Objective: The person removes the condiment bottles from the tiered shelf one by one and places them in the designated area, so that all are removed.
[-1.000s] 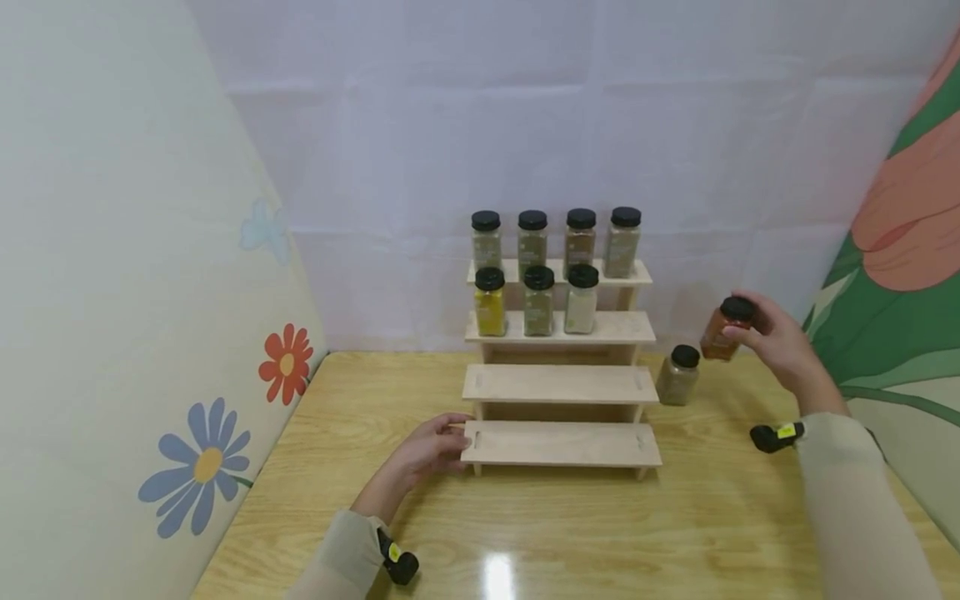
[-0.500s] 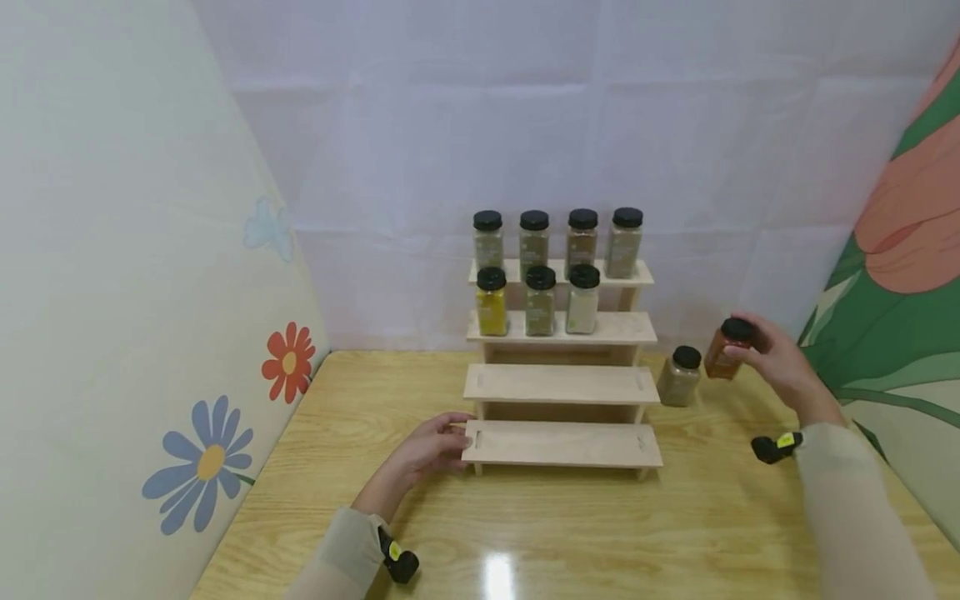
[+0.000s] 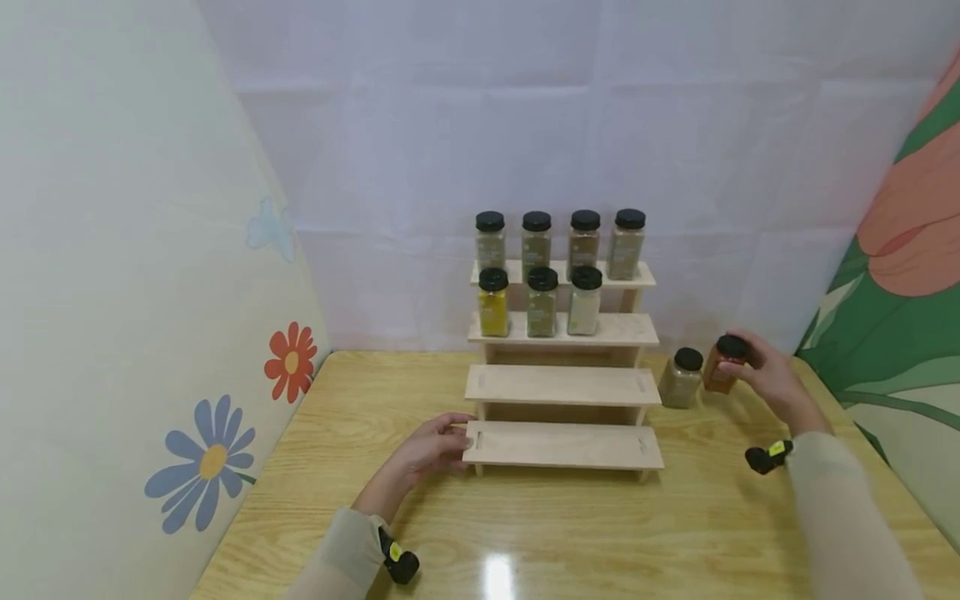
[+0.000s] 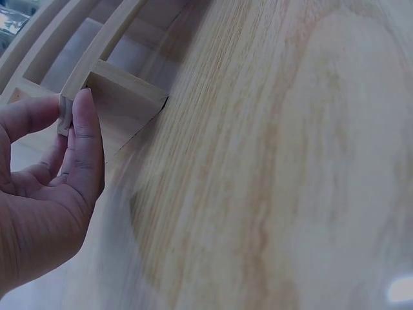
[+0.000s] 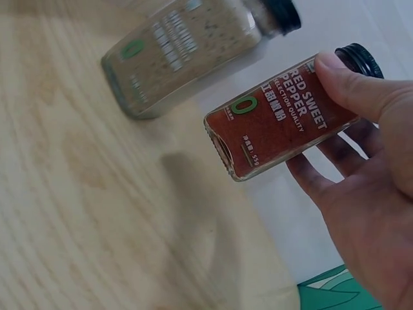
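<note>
My right hand (image 3: 772, 379) grips a spice jar of red sweet pepper (image 5: 271, 119) with a black lid, thumb on its label near the neck. Its base hangs close over the table in the right wrist view. Just left of it stands a jar of beige-grey spice (image 3: 680, 385), beside the right end of a wooden tiered spice rack (image 3: 562, 443). At the rack's other end, my left hand (image 4: 58, 174) pinches the left edge of the lowest step between thumb and fingers.
Several black-lidded jars line the top step, among them a brown one (image 3: 583, 250). Three more are on the step below, including a yellow one (image 3: 493, 312). A white cloth (image 3: 420, 167) hangs behind the wooden table (image 3: 570, 533); flowered panels flank it.
My right hand has lowered the red sweet pepper jar and brought it slightly left, close beside the beige-grey jar. The left hand keeps its hold on the rack.
</note>
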`<move>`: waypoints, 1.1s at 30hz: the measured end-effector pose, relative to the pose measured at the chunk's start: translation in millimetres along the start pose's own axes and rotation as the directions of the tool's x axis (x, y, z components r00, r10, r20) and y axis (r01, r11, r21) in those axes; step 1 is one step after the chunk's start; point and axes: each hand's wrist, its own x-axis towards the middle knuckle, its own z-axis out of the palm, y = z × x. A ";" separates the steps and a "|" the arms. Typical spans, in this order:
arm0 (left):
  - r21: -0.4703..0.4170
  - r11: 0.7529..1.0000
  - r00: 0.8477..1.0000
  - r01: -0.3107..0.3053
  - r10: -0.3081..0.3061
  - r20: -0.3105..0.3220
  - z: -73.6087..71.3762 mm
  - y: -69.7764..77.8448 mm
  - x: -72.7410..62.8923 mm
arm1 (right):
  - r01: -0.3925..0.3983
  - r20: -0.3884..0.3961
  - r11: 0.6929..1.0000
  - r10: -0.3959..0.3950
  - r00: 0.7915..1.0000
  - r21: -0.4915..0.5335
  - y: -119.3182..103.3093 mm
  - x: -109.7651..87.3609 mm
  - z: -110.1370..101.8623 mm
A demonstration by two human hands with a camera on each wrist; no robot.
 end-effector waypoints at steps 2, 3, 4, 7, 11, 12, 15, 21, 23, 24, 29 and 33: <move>-0.002 1.000 1.000 0.002 -0.002 0.003 0.2 0.4 -0.3 | 0.025 0.000 0.999 -0.025 1.000 0.029 4.4 -0.5 1.8; -0.001 1.000 1.000 0.002 -0.002 0.005 0.3 0.9 -0.5 | 0.033 0.004 0.998 -0.033 0.999 0.045 6.4 -1.2 2.5; 0.000 1.000 1.000 0.003 -0.003 0.006 0.4 1.2 -0.8 | 0.043 0.007 0.998 -0.043 0.999 0.051 8.4 -1.7 3.2; 0.006 1.000 1.000 0.006 -0.006 0.008 0.6 2.1 -1.1 | 0.061 0.003 0.997 -0.062 0.998 0.040 14.0 -4.0 4.5; 0.013 1.000 1.000 0.000 0.000 0.016 0.7 2.1 -1.2 | 0.055 0.006 0.998 -0.055 0.998 0.004 18.9 -5.8 5.9; 0.012 1.000 1.000 0.000 -0.001 0.016 0.6 1.8 -1.0 | 0.048 0.009 0.999 -0.048 0.999 -0.002 19.3 -6.1 6.4; 0.008 1.000 1.000 0.000 0.000 0.013 -0.3 0.3 0.0 | 0.014 0.018 1.000 -0.013 1.000 -0.004 18.5 -7.0 7.9; 0.005 1.000 1.000 -0.003 0.003 0.017 -1.1 -1.6 1.3 | -0.023 0.050 0.999 0.025 0.998 -0.040 17.0 -9.2 10.1; 0.007 1.000 1.000 -0.004 0.004 0.021 -1.2 -2.0 1.3 | -0.033 0.064 0.998 0.036 0.997 -0.046 17.9 -10.0 10.0; 0.008 1.000 1.000 -0.003 0.002 0.022 -1.3 -2.1 1.3 | -0.037 0.070 0.998 0.041 0.997 -0.049 18.3 -10.4 9.9; 0.004 1.000 1.000 0.010 -0.011 0.014 -1.2 -1.3 1.2 | -0.049 0.091 0.997 0.055 0.994 -0.065 19.9 -8.9 8.0; 0.000 1.000 1.000 0.016 -0.016 0.005 -1.5 -1.5 1.8 | -0.083 0.132 0.994 0.092 0.987 -0.073 15.0 -5.5 4.5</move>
